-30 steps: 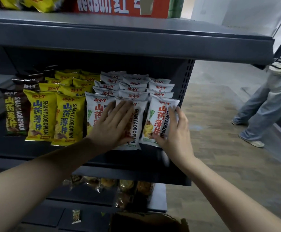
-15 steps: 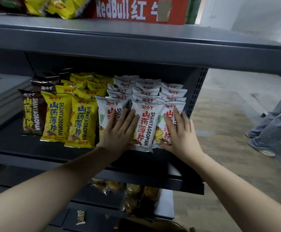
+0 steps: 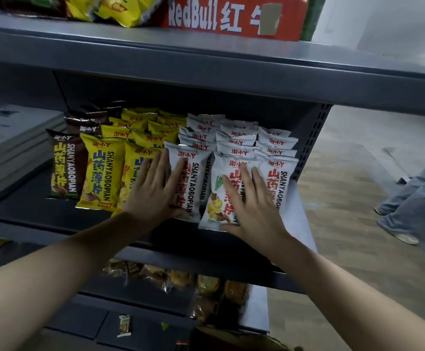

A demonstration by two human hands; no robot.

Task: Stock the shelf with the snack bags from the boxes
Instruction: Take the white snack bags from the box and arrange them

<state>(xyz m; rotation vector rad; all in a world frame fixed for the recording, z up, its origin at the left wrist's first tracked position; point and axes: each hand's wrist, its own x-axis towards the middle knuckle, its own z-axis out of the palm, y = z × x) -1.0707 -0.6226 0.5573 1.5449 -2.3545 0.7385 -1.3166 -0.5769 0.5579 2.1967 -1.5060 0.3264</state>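
step in hand: facing up the front row of the white foil snack bags point(image 3: 234, 148) on the dark grey metal shelf point(image 3: 29, 214). these bags stand in files at the right end of the shelf, just beside its perforated upright.

hand state:
- left hand point(image 3: 153, 191): flat, fingers straight and close together. it presses the front-left white bag point(image 3: 196, 183) where that bag meets the yellow foil snack bags point(image 3: 100, 173).
- right hand point(image 3: 252, 209): flat, fingers slightly spread. it presses the front-middle white bag point(image 3: 216, 206).
- neither hand pinches anything.

procedure (judged):
1. press with flat palms, not fingertips, so the puffed bags slide back without creasing.
2. push both front bags evenly. the middle one sits forward and tilted, near the shelf lip, so bring its lower edge level with the yellow row.
3. close the gap between the left and middle files.
4. release slowly, because a puffed bag may spring forward or tip off the lip.

legible markings:
- each bag front reads "shanyaobopian" vertically, beside large chinese characters that are red on the white bags and blue on the yellow.
- a small brand mark ending in "y" sits under each top seal.
- the dark brown foil snack bag point(image 3: 63, 171) at the left carries the same word.
- the red carton point(image 3: 231, 19) on the upper shelf reads "redbull" plus chinese characters, partly covered by a tan patch.
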